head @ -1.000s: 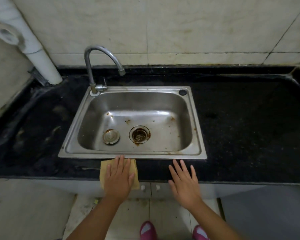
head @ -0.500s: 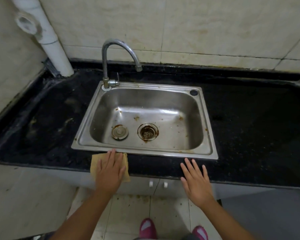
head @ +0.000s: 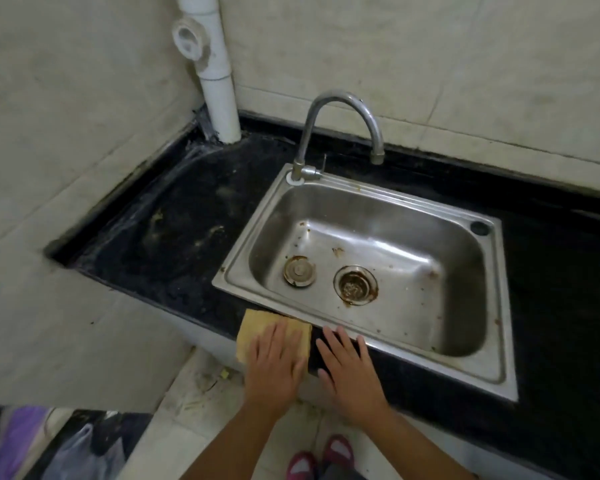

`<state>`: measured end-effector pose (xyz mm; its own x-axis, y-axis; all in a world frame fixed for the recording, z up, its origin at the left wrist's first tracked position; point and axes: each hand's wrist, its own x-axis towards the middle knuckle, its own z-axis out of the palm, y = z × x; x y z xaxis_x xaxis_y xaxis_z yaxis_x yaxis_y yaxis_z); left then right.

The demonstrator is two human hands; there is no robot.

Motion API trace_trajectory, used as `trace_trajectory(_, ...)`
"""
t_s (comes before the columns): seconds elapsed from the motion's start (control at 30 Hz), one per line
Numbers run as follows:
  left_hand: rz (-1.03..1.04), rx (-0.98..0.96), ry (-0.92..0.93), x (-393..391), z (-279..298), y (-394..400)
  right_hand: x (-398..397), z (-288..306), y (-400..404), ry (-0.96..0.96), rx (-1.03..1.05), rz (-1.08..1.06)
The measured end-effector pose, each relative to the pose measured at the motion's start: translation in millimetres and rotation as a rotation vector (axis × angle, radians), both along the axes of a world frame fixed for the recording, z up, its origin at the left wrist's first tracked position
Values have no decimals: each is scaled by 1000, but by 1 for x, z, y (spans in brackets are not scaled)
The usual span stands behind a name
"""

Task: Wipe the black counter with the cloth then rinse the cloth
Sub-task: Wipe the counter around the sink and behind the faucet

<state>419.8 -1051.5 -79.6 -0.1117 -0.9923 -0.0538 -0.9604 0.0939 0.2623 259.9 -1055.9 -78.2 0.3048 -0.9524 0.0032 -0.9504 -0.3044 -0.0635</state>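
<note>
Cloth (head: pixel 257 332) slid left along the bench (head: pixel 187 237) under my flat left hand (head: pixel 274 367); right hand (head: pixel 350 372) rested flat, empty; wiping continued.

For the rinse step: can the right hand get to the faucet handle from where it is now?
Probably yes. The right hand lies flat on the black counter, holding nothing, and only the open sink lies between it and the faucet handle.

Dim, flat indoor light, with soft white glare on the floor and back wall of the stainless steel sink basin (head: pixel 388 244). The black stone desk (head: pixel 187 237) swallows detail and shows faint sheen near the corner. Wide-angle distortion bends the wall lines; edges look soft and slightly blurred.
</note>
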Motion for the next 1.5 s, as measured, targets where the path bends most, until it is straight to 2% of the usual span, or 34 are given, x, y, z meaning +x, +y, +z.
trace_trajectory(0.2, -17, 6, -43, 13, 0, -6, 1, -10, -5, -78, -17, 77)
trace_trajectory(0.5, -114, 38, -67, 71, 2, -31, 1, -17, -2, -74, -3, 61)
trace_trajectory(0.83, -274, 51, -57, 133, -5, -54, 17, 4, 0, 54, 68, -57)
trace_trajectory(1.1, -306, 82, -71, 206, 1, -83, 101, 20, -13, -35, 18, -218)
trace_trajectory(1.2, -303, 93, -133, 228, 4, -98, 146, 16, -32, -40, 0, -252)
trace_trajectory(1.33, -279, 146, -212, 228, 20, -113, 190, 6, -54, -4, 58, -338)
trace_trajectory(1.5, -251, 260, -214, 225, 24, -129, 197, 2, -56, 5, 86, -375)
